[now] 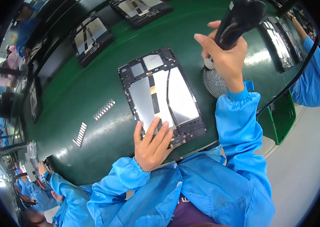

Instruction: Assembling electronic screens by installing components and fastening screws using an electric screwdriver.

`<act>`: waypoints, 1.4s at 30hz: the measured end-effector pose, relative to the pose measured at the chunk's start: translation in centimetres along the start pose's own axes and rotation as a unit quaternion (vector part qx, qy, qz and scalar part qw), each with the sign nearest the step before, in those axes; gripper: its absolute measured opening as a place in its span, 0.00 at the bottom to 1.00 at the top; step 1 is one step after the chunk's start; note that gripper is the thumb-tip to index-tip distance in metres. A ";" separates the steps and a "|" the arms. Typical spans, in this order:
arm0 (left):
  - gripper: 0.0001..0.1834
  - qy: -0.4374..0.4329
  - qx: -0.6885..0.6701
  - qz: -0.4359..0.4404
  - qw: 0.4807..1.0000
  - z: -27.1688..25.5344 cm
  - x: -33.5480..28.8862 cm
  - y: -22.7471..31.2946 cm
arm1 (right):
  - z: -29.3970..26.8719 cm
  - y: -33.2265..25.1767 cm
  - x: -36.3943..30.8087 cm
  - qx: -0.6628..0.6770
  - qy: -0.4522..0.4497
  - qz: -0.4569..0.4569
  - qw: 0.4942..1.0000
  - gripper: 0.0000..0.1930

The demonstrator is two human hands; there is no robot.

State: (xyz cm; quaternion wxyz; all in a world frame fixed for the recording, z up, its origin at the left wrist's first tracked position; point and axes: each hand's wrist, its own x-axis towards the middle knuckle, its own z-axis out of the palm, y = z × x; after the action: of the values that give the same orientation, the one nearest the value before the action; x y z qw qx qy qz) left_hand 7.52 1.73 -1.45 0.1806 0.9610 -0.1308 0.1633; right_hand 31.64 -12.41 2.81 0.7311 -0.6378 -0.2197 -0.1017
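Observation:
An opened tablet [182, 96] lies at a slant on the green bench, showing silver battery panels, dark ribbon cables and a black frame. My left hand [151, 145] rests on its near edge, fingers spread flat. To the right, my right hand [226, 56] is wrapped round a thick black tool [239, 22] that looks like an electric screwdriver. Just under that hand is a round dish with a gridded face [213, 81], partly hidden by hand and wrist. I cannot make out whether the tool's lower end touches the dish.
More opened tablets lie at the far left [90, 39], far middle [141, 9] and right [281, 43]. Two strips of small pieces [104, 110] [80, 134] sit left of mine. A black cable [292, 89] crosses near a green bin [281, 119]. Co-workers in blue sleeves flank me.

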 end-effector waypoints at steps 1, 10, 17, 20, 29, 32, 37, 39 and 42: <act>0.29 0.011 0.001 0.007 1.000 0.4 0.0 0.1 | 0.5 0.3 0.3 -0.001 0.004 -0.006 1.000 0.16; 0.34 -0.046 -0.095 0.020 0.994 0.0 -1.3 -1.0 | 1.1 -1.4 -0.3 -0.024 0.013 -0.010 1.000 0.21; 0.09 0.108 -0.046 -0.242 0.963 -6.5 -3.4 -10.5 | 0.3 -1.5 -1.6 0.082 -0.019 -0.041 0.996 0.14; 0.16 0.055 -0.024 -0.435 0.898 -9.6 -4.1 -13.7 | 0.9 -2.1 -2.1 0.079 -0.014 -0.034 0.996 0.15; 0.09 0.012 -0.260 -0.489 0.832 -9.9 -4.9 -17.6 | 1.3 -2.9 -2.6 0.073 0.009 -0.018 0.997 0.17; 0.09 0.022 -0.339 -0.475 0.812 -10.6 -3.5 -17.7 | 1.0 -2.8 -2.3 0.063 0.014 -0.013 0.998 0.18; 0.07 -0.076 -0.325 -0.494 0.803 -11.6 -3.2 -18.4 | 0.7 -2.4 -1.3 0.058 -0.025 -0.002 0.998 0.17; 0.05 -0.044 -0.241 -0.418 0.875 -10.7 -3.6 -19.1 | 0.3 -1.7 -1.2 0.048 -0.009 -0.003 0.999 0.17; 0.05 -0.018 -0.187 -0.382 0.905 -9.7 -3.7 -19.0 | -0.4 -0.8 -1.2 0.058 -0.001 -0.018 0.998 0.15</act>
State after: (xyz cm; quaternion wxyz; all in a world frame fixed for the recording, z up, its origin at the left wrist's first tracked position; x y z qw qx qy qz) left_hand 7.49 23.36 -0.01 0.4028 0.8889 0.2152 0.0371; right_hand 30.35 -13.04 2.94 0.7648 -0.5904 -0.2371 -0.1011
